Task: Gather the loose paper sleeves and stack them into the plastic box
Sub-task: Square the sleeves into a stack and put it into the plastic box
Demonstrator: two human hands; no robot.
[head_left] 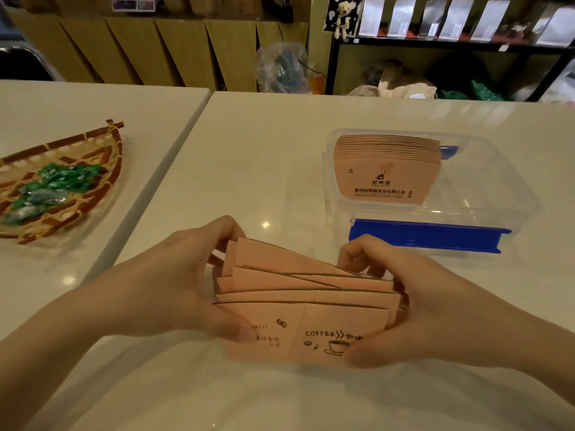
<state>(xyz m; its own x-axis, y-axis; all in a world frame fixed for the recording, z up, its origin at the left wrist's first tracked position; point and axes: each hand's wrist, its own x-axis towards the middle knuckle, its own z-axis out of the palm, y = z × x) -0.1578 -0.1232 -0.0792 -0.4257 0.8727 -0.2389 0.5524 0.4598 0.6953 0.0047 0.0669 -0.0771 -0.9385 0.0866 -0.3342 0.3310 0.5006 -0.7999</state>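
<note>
Several flat pink-brown paper sleeves [306,298] form an uneven fanned bundle on the white table near the front edge; the nearest one shows a coffee-cup print. My left hand [174,281] grips the bundle's left end and my right hand [413,306] grips its right end. Behind and to the right stands a clear plastic box [485,209] with a blue clip on its near side. A stack of the same sleeves [385,169] stands on edge against the box's left part.
A woven bamboo tray [93,194] with green-wrapped candies rests on a second white table at the left, across a narrow gap [174,169]. Behind the tables are cardboard panels, a plastic bag and a black shelf with pouches.
</note>
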